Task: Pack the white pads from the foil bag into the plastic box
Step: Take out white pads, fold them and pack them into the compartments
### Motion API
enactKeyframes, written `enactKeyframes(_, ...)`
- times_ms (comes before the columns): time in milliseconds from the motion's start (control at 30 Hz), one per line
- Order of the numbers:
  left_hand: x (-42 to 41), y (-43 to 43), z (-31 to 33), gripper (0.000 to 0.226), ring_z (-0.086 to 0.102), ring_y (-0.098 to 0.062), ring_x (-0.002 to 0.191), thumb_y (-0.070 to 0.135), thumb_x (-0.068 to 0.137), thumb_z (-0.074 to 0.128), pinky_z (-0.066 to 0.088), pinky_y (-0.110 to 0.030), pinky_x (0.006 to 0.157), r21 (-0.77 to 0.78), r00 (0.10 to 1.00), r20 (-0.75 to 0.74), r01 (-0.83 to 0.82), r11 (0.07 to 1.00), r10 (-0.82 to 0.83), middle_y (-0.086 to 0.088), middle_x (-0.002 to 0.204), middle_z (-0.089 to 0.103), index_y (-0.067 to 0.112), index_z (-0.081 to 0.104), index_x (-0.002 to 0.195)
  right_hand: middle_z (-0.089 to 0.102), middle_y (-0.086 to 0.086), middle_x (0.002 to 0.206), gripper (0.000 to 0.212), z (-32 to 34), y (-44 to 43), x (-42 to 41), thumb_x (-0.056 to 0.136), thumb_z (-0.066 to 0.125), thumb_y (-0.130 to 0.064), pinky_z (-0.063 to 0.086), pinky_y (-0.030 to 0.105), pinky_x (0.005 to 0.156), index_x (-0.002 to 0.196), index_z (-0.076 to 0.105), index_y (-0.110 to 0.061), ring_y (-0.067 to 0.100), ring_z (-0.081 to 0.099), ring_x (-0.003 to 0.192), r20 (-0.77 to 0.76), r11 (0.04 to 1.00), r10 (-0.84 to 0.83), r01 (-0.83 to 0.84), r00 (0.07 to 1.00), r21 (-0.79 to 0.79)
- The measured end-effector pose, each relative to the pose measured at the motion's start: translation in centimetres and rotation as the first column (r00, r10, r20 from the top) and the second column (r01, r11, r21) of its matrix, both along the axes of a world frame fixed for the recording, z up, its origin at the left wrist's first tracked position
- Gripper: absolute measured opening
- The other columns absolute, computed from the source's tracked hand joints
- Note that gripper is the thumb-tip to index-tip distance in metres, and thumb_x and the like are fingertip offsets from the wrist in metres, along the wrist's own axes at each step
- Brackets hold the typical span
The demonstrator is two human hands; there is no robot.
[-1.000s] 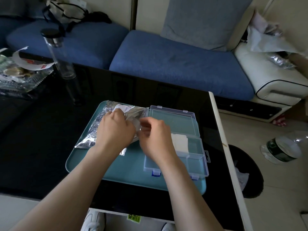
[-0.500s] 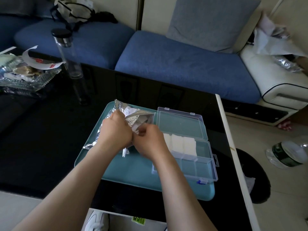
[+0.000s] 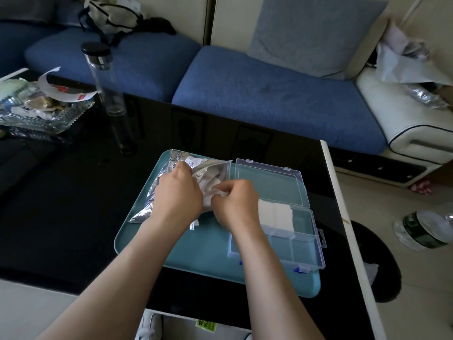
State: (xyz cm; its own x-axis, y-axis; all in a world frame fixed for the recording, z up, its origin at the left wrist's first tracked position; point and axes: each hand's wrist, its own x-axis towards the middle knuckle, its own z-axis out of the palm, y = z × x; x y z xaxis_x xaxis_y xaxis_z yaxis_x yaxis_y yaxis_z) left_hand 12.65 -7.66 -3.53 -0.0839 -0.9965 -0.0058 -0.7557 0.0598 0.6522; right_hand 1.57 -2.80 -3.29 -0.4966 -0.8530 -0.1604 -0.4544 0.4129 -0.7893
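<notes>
A crumpled silver foil bag (image 3: 161,190) lies on the left half of a teal tray (image 3: 201,251). My left hand (image 3: 177,195) grips the bag near its open mouth. My right hand (image 3: 236,202) is curled at the mouth and pinches something pale there; its fingertips hide what it holds. A clear plastic box (image 3: 294,239) stands open on the tray's right half, its lid (image 3: 269,184) laid back. White pads (image 3: 275,213) fill the box's far compartments; the near compartments show nothing inside.
The tray sits on a glossy black table (image 3: 61,204) whose right edge has a white rim. A tall clear bottle (image 3: 107,94) and a glass dish of wrappers (image 3: 36,111) stand at the back left. A blue sofa (image 3: 269,94) lies behind, a water bottle (image 3: 426,229) on the floor.
The bag's mouth has been pulled wider and my right hand has drawn a little to the right out of it. My head has shifted, bringing more of the box's white pads into view.
</notes>
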Motion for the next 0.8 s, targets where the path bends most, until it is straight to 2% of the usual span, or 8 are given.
enactKeyframes(200, -0.2, 0.4, -0.1, 0.027, 0.058, -0.042, 0.104, 0.028, 0.104, 0.055, 0.040, -0.041, 0.075, -0.053, 0.998, 0.065, 0.019, 0.998, -0.015, -0.013, 0.113, 0.069, 0.009, 0.053, 0.123, 0.044, -0.006, 0.049, 0.027, 1.0, 0.6, -1.9, 0.081, 0.060, -0.008, 0.028, 0.019, 0.040, 0.056, 0.062, -0.015, 0.014, 0.039, 0.052, 0.047, 0.997, -0.052, 0.054, 0.998, -0.049)
enactKeyframes(300, -0.5, 0.7, 0.2, 0.031, 0.057, -0.042, 0.112, 0.032, 0.103, 0.058, 0.042, -0.046, 0.085, -0.071, 0.993, 0.112, 0.041, 0.997, -0.032, -0.012, 0.122, 0.066, 0.011, 0.054, 0.126, 0.069, -0.017, 0.062, 0.018, 1.6, 1.0, -3.0, 0.082, 0.066, -0.013, 0.041, 0.008, 0.050, 0.079, 0.080, -0.023, -0.002, 0.060, 0.058, 0.141, 0.982, -0.119, 0.138, 0.983, -0.126)
enactKeyframes(367, -0.9, 1.0, 0.6, 0.037, 0.050, -0.042, 0.121, 0.037, 0.103, 0.059, 0.037, -0.048, 0.097, -0.038, 0.991, 0.130, 0.035, 0.999, -0.030, -0.012, 0.132, 0.059, 0.017, 0.052, 0.133, 0.078, -0.012, 0.079, 0.021, 1.8, 1.1, -3.4, 0.082, 0.069, -0.013, 0.053, 0.013, 0.063, 0.093, 0.083, -0.022, -0.001, 0.070, 0.075, 0.254, 0.960, -0.162, 0.212, 0.954, -0.183)
enactKeyframes(500, -2.1, 1.5, 1.3, 0.051, 0.034, -0.036, 0.131, 0.049, 0.095, 0.065, 0.029, -0.048, 0.103, 0.006, 0.992, 0.102, 0.076, 0.997, -0.076, -0.008, 0.138, 0.046, 0.030, 0.049, 0.140, 0.080, -0.003, 0.081, 0.023, 2.7, 1.4, -4.3, 0.082, 0.072, -0.002, 0.057, 0.022, 0.072, 0.080, 0.084, -0.021, 0.007, 0.072, 0.081, 0.490, 0.905, -0.207, 0.356, 0.847, -0.234)
enactKeyframes(567, -2.9, 1.9, 2.0, 0.044, 0.032, -0.032, 0.127, 0.044, 0.091, 0.066, 0.030, -0.042, 0.101, -0.031, 0.998, -0.003, 0.062, 0.998, -0.062, -0.004, 0.131, 0.046, 0.033, 0.056, 0.132, 0.081, -0.002, 0.087, 0.024, 3.1, 1.4, -4.8, 0.082, 0.074, -0.001, 0.059, 0.025, 0.077, 0.078, 0.085, -0.022, 0.012, 0.075, 0.092, 0.548, 0.870, -0.217, 0.414, 0.808, -0.266)
enactKeyframes(667, -4.2, 2.4, 3.3, 0.019, 0.057, -0.018, 0.104, 0.030, 0.094, 0.058, 0.045, -0.032, 0.085, -0.059, 0.932, -0.358, 0.033, 0.998, -0.052, 0.003, 0.105, 0.066, 0.027, 0.071, 0.107, 0.078, -0.003, 0.085, 0.016, 3.7, 1.7, -5.3, 0.088, 0.071, -0.011, 0.056, 0.026, 0.072, 0.080, 0.084, -0.017, 0.012, 0.072, 0.086, 0.622, 0.840, -0.212, 0.466, 0.754, -0.279)
enactKeyframes(733, -5.5, 2.6, 4.0, 0.024, 0.063, -0.016, 0.078, 0.029, 0.099, 0.054, 0.049, -0.030, 0.069, 0.139, 0.754, -0.657, 0.095, 0.986, 0.020, 0.001, 0.085, 0.073, 0.019, 0.075, 0.094, 0.069, 0.008, 0.075, 0.023, 3.9, 1.9, -5.5, 0.087, 0.070, -0.023, 0.050, 0.038, 0.066, 0.074, 0.077, -0.006, 0.021, 0.062, 0.073, 0.624, 0.815, -0.206, 0.485, 0.754, -0.318)
enactKeyframes(800, -6.7, 3.0, 4.3, 0.036, 0.071, -0.025, 0.083, 0.035, 0.105, 0.052, 0.058, -0.037, 0.075, 0.337, 0.548, -0.824, 0.267, 0.903, 0.145, -0.008, 0.090, 0.076, 0.011, 0.077, 0.097, 0.063, 0.012, 0.072, 0.029, 3.8, 2.2, -5.7, 0.087, 0.073, -0.024, 0.048, 0.039, 0.065, 0.078, 0.073, 0.003, 0.026, 0.059, 0.070, 0.599, 0.799, -0.190, 0.477, 0.778, -0.367)
